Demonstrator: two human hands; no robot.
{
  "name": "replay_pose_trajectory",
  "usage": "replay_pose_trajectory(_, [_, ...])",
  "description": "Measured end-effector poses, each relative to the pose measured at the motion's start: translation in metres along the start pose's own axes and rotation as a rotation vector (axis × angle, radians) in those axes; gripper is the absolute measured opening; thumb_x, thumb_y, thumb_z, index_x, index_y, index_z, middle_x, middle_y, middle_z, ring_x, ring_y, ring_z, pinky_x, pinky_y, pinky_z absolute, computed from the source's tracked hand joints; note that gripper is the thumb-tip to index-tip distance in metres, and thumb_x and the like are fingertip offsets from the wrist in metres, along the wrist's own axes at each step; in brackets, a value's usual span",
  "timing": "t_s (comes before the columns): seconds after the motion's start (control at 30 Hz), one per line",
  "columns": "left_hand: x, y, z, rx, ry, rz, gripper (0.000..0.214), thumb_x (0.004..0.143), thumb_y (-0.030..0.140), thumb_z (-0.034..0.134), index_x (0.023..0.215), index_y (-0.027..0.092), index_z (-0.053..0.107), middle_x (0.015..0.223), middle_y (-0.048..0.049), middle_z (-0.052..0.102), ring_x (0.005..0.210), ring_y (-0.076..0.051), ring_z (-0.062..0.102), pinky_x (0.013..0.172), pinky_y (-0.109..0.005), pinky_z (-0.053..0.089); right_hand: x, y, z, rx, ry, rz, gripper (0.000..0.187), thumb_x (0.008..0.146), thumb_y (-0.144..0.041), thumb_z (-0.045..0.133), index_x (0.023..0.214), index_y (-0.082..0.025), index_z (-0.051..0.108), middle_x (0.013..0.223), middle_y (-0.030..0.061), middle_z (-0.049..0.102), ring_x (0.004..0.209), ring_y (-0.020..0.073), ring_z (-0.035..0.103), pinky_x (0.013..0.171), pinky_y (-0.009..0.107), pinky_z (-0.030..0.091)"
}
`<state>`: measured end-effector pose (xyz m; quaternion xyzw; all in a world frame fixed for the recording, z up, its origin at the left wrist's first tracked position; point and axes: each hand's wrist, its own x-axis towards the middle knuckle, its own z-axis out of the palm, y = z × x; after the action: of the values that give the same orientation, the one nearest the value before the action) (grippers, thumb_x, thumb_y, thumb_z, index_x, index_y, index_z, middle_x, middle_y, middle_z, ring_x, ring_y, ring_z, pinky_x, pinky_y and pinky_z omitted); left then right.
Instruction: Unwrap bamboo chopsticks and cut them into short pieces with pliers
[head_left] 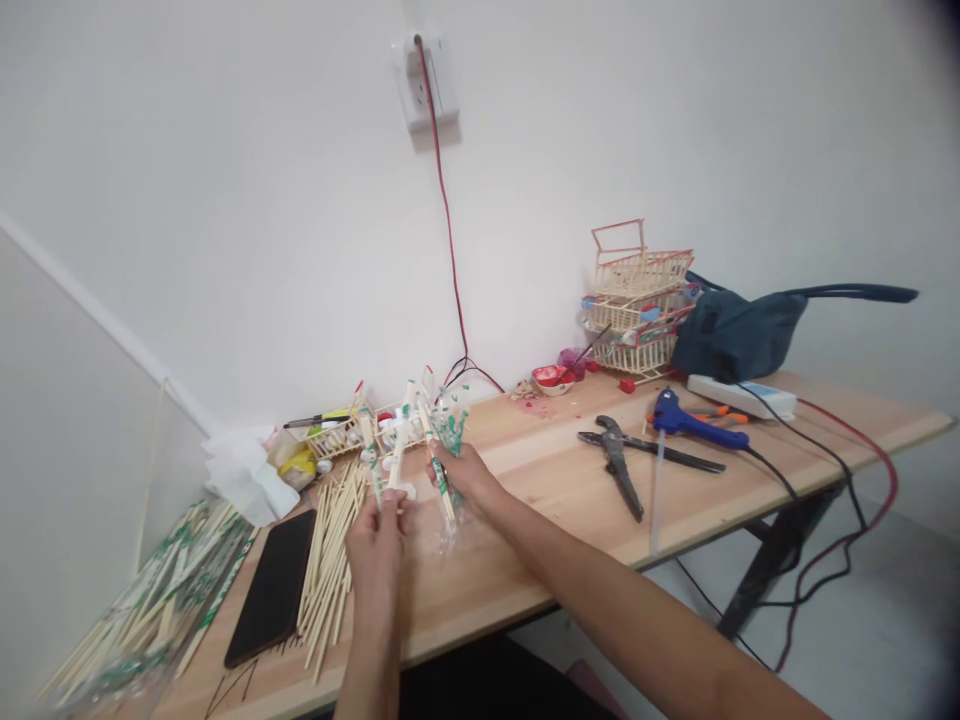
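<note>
Wrapped chopsticks (371, 450) stand up from my left hand (375, 540), whose fingers are closed around their lower ends. My right hand (471, 478), just to the right, grips another pair of chopsticks (439, 472) in a green-printed wrapper. Clear crumpled plastic wrappers (451, 428) with green marks bunch up around that hand. Loose bare sticks (330, 560) lie on the table beside my left wrist. Further left is a pile of chopsticks in green-printed wrappers (172, 570).
On the wooden table (525, 450) lie a black phone (271, 590), white tissue (251, 480), pliers (621, 465), a blue glue gun (697, 420) and a power strip (742, 396). Small stick baskets (641, 310) are stacked by a dark bag (739, 330). A bowl of red paint (553, 379) stands near the wall.
</note>
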<state>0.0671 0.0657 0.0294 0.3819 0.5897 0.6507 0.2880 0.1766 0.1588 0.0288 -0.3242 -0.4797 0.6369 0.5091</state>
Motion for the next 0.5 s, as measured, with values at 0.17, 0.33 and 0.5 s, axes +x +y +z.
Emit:
replay_pose_trajectory(0.17, [0.030,0.018,-0.006,-0.321,-0.011,-0.100,0.046,0.058,0.052,0.078,0.076,0.012,0.063,0.063,-0.0006,0.061,0.037,-0.003,0.037,0.031,-0.014,0.018,-0.010,0.002,0.005,-0.076,-0.285,-0.009,0.039,0.081,-0.054,0.060,0.068,-0.018,0.059,0.046,-0.0044,0.045,0.041,0.0075,0.035,0.042,0.021,0.025])
replay_pose_trajectory(0.33, [0.046,0.039,-0.003,-0.504,-0.135,-0.091,0.032,0.063,0.036,0.079,0.070,0.013,0.058,0.069,-0.0021,0.062,0.044,-0.004,0.042,0.031,-0.012,0.018,-0.015,0.001,0.001,-0.181,-0.489,-0.047,0.043,0.081,-0.058,0.059,0.066,-0.018,0.060,0.050,-0.0030,0.047,0.046,0.0085,0.036,0.045,0.021,0.026])
replay_pose_trajectory(0.5, [0.055,0.047,-0.019,-0.545,-0.085,-0.112,0.028,0.067,0.025,0.078,0.065,0.014,0.053,0.061,0.0001,0.057,0.046,-0.005,0.040,0.038,-0.014,0.030,-0.021,-0.006,0.000,-0.225,-0.612,-0.007,0.045,0.077,-0.059,0.064,0.064,-0.016,0.059,0.054,-0.0018,0.051,0.049,0.0090,0.041,0.048,0.021,0.029])
